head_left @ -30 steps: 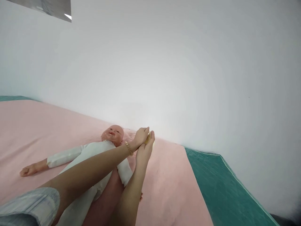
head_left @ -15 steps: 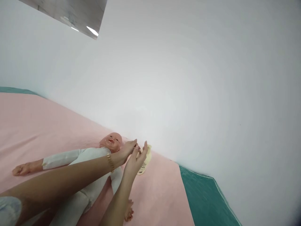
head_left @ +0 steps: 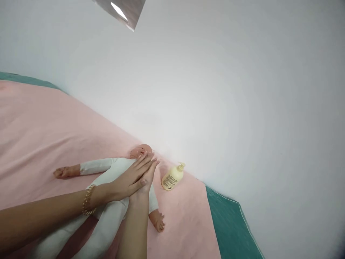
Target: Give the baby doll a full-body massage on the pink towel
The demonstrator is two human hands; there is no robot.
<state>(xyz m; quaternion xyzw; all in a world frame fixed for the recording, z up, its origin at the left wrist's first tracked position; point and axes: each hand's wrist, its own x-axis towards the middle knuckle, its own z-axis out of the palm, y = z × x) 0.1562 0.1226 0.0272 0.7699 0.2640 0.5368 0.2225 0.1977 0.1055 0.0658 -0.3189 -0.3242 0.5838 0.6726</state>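
Observation:
My left hand (head_left: pixel 133 177), with a gold bracelet (head_left: pixel 88 200) at the wrist, lies flat across my right hand (head_left: pixel 148 176). The palms press together and the fingers of both stretch out straight. No object shows between them. Beneath them a baby doll (head_left: pixel 118 166) in a white suit lies on its back, its head (head_left: pixel 142 149) toward the wall and partly covered by my fingertips. A pale yellow pump bottle (head_left: pixel 172 177) stands upright to the right of my hands, apart from them, with dark print on its side.
A pink sheet (head_left: pixel 185 212) covers the surface, over a teal cover (head_left: pixel 229 223) that shows at the right and far left. The white wall (head_left: pixel 202 108) rises right behind. A shiny panel (head_left: pixel 129 14) hangs on it at the top.
My hands have come from beside the bottle, fingers curled near each other, to flat palm contact over the doll. The bottle, partly hidden before, shows fully. The view has shifted.

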